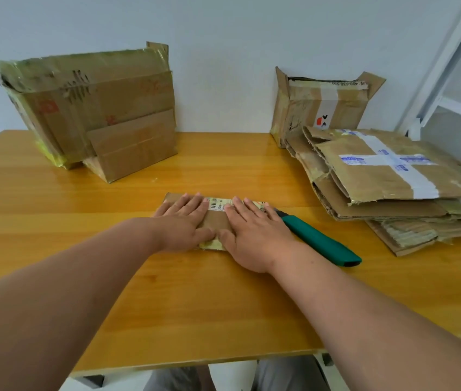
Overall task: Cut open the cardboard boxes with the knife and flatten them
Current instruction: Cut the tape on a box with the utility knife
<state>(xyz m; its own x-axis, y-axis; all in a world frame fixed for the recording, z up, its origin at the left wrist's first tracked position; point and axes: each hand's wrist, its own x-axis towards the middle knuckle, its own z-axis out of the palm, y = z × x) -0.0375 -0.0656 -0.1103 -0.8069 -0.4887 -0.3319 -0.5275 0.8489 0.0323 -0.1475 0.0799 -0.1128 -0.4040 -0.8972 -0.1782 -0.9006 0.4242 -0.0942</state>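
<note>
Both palms, left hand (185,221) and right hand (254,230), fingers straight, press small box (215,218) flat on table (82,193); lean evenly, avoid knife (322,244) just right.

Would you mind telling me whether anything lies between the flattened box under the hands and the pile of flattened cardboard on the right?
Yes. The green knife lies on the table just right of the flattened box, between it and the pile of flattened cardboard. Both the left hand and right hand press flat on the box.

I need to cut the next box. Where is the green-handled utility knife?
In the head view, the green-handled utility knife lies on the wooden table, just right of the right hand.
</note>
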